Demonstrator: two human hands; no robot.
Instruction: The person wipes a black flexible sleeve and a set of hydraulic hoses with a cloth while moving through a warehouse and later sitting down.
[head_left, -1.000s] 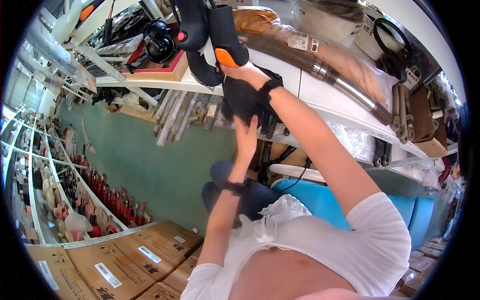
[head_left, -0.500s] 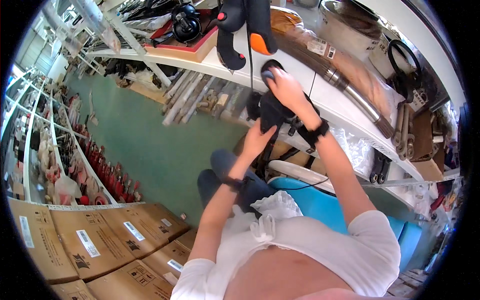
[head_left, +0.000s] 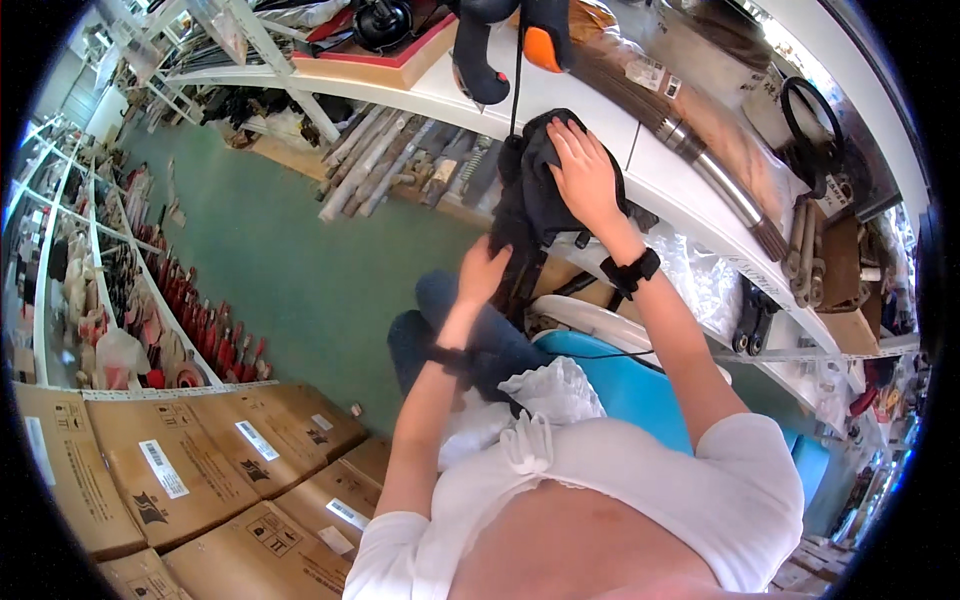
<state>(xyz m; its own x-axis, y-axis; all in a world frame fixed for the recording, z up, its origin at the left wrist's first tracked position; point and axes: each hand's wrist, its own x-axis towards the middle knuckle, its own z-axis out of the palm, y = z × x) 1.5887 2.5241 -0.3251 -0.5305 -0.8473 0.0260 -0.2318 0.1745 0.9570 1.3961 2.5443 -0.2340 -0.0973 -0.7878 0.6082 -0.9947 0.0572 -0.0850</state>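
Note:
A black fabric thing (head_left: 545,205), bag-like and bunched up, hangs at the white shelf's front edge; its exact kind I cannot make out. My right hand (head_left: 587,175) lies flat on its upper part, fingers stretched out. Lower down, my left hand (head_left: 482,272) pinches the black material at its left side, the fingertips partly hidden. A thin black cord (head_left: 517,85) runs up from the fabric. Just above are a black curved handle with a red button (head_left: 480,72) and another handle with an orange patch (head_left: 545,45). Both wrists wear black bands.
The white shelf (head_left: 440,95) carries a splined metal shaft (head_left: 715,175), a red-edged box (head_left: 390,70) and wrapped parts. Metal rods (head_left: 370,170) lie on a lower level. A blue chair (head_left: 600,375) stands beside me; cardboard boxes (head_left: 210,450) are stacked at lower left.
My right hand has gone from a curled grip near the top to lying flat on the fabric. My left hand has shifted slightly left; the black fabric looks more spread out.

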